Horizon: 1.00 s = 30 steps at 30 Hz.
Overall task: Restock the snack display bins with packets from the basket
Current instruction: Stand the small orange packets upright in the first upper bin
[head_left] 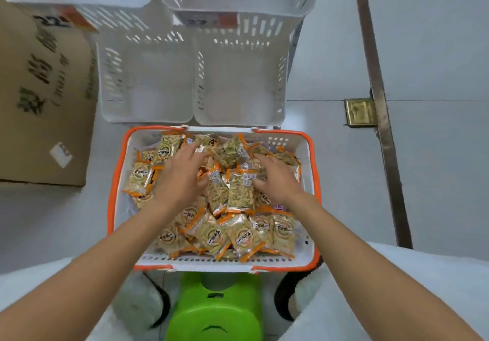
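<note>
Glossy gold-and-orange snack packets point(211, 231) fill the orange-rimmed white plastic basket point(114, 182), left hand point(180, 175) and right hand point(275, 179) splayed on them gripping nothing; an overfull scoop toward the white slotted bins point(148, 84) at twelve o'clock may shed slippery packets.

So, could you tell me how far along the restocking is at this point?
Nothing looks stocked yet: the white bins in view look empty. In hand: left hand and right hand reach into the packets piled in the basket, none lifted. Left: moving practically the whole pile.
</note>
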Motion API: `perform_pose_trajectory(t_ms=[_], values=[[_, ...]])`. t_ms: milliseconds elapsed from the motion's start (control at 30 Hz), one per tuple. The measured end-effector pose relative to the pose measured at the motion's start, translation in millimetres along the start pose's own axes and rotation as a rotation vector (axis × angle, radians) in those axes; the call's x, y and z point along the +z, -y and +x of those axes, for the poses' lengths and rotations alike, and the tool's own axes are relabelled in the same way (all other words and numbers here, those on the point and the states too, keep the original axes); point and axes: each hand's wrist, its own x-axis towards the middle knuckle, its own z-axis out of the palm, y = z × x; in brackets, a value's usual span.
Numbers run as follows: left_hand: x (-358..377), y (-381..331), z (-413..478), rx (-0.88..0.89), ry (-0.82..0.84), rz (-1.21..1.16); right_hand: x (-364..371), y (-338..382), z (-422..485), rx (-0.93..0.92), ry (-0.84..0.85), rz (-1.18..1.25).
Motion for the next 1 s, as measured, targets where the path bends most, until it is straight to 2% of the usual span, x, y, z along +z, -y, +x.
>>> perform_pose_trajectory(t_ms=[167, 267, 333, 433, 567, 633, 667, 733, 833, 900, 933, 1000], values=[[42.7, 22.3, 16.4, 0.129, -0.16, -0.017, 28.4, -11.4, 25.4, -0.141, -0.206, 0.005], [49.8, 22.6, 14.5, 0.129, -0.158, -0.1, 34.4, -6.7, 37.4, -0.106, -0.329, 0.111], [47.0, 19.2, 7.8, 0.142, -0.219, -0.145, 34.0, 3.4, 35.3, -0.087, -0.389, 0.221], [33.8, 11.7, -11.5, 0.129, -0.249, -0.234, 24.7, 16.1, 13.5, -0.075, -0.402, 0.369], [10.1, -19.0, -18.1, 0.213, -0.145, -0.27, -4.3, 50.3, -4.0, -0.042, -0.4, 0.607], [3.6, -36.7, -18.4, 0.202, -0.118, -0.499, -12.7, 63.9, -12.7, -0.138, -0.258, 0.78], [1.2, -40.0, -14.9, 0.134, -0.125, -0.633, -14.8, 66.3, -18.9, -0.189, -0.168, 0.801], [0.7, -31.7, -7.5, -0.071, -0.083, -0.921, -13.9, 58.2, -28.7, -0.245, -0.088, 0.623], [5.6, -5.7, -10.3, -0.227, 0.09, -1.223, 12.1, 23.6, -20.8, -0.175, 0.033, 0.045], [9.4, 10.0, -15.3, -0.25, 0.156, -1.308, 36.0, 4.0, -10.0, -0.161, 0.083, -0.396], [11.0, 16.0, -18.3, -0.253, 0.17, -1.322, 45.6, -2.3, -5.8, -0.184, 0.057, -0.532], [13.9, 26.5, -20.8, -0.247, 0.159, -1.326, 49.9, -3.9, -4.3, -0.249, -0.028, -0.567]])
